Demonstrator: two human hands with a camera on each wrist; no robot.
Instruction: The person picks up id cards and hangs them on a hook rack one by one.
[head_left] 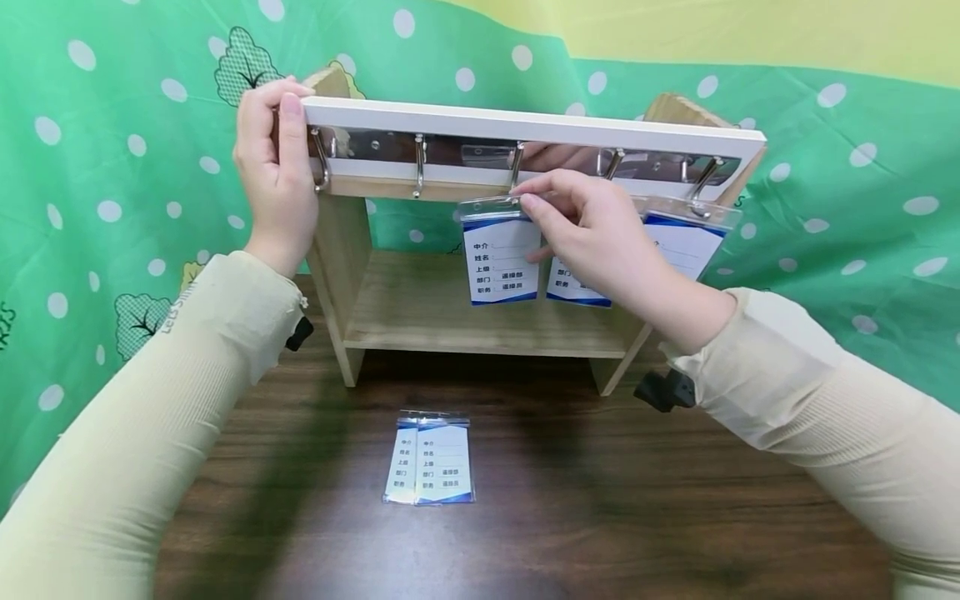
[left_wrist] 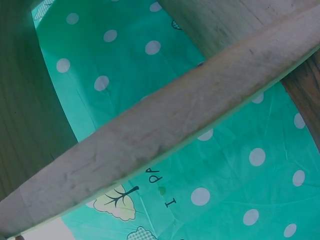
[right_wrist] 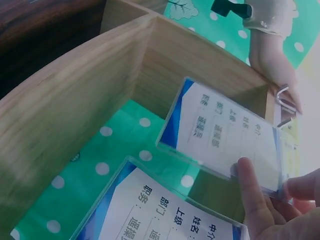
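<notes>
My left hand point(head_left: 273, 171) grips the left end of the white board point(head_left: 465, 114) on a wooden hook rack. With thumb and fingers, my right hand point(head_left: 600, 229) pinches the top edge of a clear-sleeved ID badge point(head_left: 501, 262) just below the middle hook point(head_left: 517, 162). In the right wrist view that badge point(right_wrist: 225, 135) is tilted, with a fingertip against its face. A second badge point(head_left: 577, 287) hangs behind the right hand, which covers its top. Another badge point(head_left: 686, 246) hangs at the rightmost hook point(head_left: 705, 179). Whether the pinched badge's slot is on the hook is hidden.
Two overlapping badges point(head_left: 444, 462) lie on the dark wooden table point(head_left: 540, 533) in front of the rack. Two more hooks are on the rack's left half. The rack's lower shelf point(head_left: 480, 325) spans its side panels. A green polka-dot cloth point(head_left: 847, 250) hangs behind.
</notes>
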